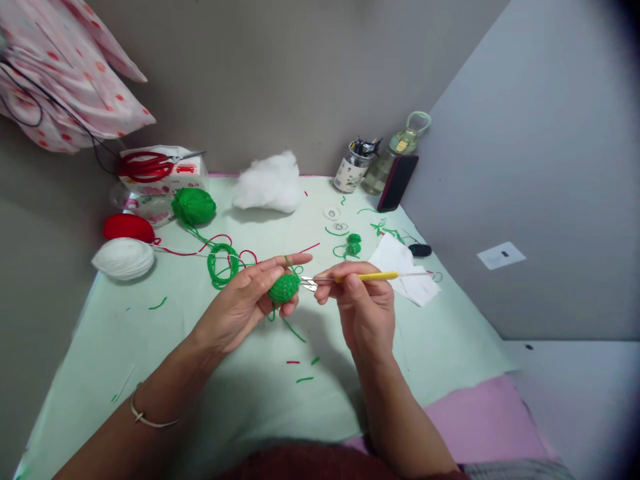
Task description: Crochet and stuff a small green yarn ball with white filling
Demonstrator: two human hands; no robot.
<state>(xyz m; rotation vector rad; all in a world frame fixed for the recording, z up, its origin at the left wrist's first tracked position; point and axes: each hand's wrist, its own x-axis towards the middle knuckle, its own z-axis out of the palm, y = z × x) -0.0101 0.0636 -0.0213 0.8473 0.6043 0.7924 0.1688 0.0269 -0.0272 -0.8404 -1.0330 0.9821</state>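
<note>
In the middle of the head view, my left hand (250, 293) is closed round a small green crocheted piece (285, 288), its index finger stretched out with green yarn looped over it. My right hand (365, 303) grips a crochet hook (373, 276) by its yellow handle, pen-like. The hook's metal shaft reaches the right edge of the crocheted piece; whether its tip is inside a stitch is too small to tell. Shiny metal blades, perhaps of small scissors (309, 285), show between my hands, partly hidden. A green yarn tail (294, 330) hangs below the piece.
At the left are a green yarn ball (194, 206), a red yarn ball (129, 229), a white yarn ball (123, 259) and red-handled scissors (146, 167). White stuffing (269, 182), a pen cup (351, 167), a bottle (383, 167) and a phone (397, 183) stand along the back.
</note>
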